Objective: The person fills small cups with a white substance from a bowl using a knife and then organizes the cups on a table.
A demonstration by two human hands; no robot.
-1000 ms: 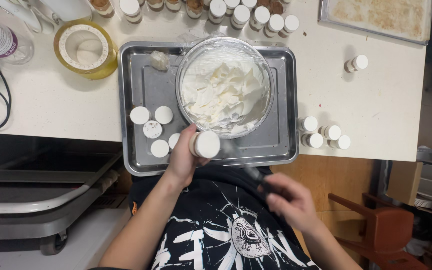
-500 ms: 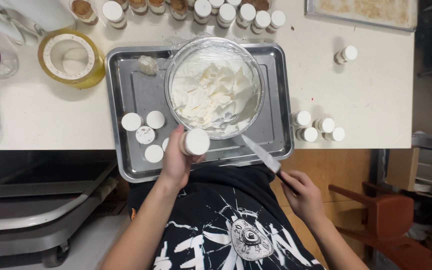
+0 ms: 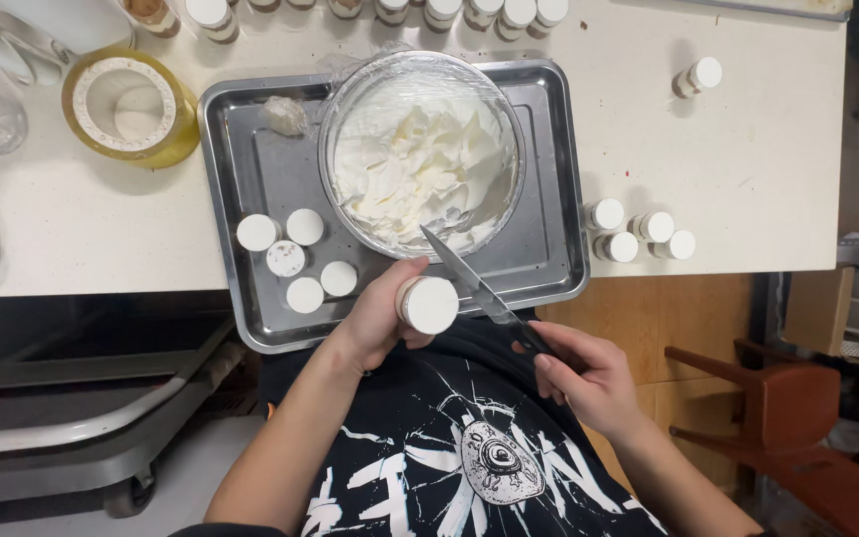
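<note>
Over the steel tray's (image 3: 251,169) near edge, your left hand (image 3: 375,318) grips a small filled jar (image 3: 428,304); your right hand (image 3: 589,373) clasps a knife (image 3: 469,280), tip in the glass bowl (image 3: 420,149) of white cream. Five filled jars (image 3: 290,257) stand on the tray, and plenty of cream remains.

Small production kitchen: steel tray (image 3: 251,179), glass bowl of cream (image 3: 420,154), rows of capped jars (image 3: 638,234), worktable (image 3: 738,149).

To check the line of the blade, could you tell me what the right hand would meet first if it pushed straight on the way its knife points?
Probably the white cream in the glass bowl: the right hand aims the knife there, though its height is unclear.
</note>
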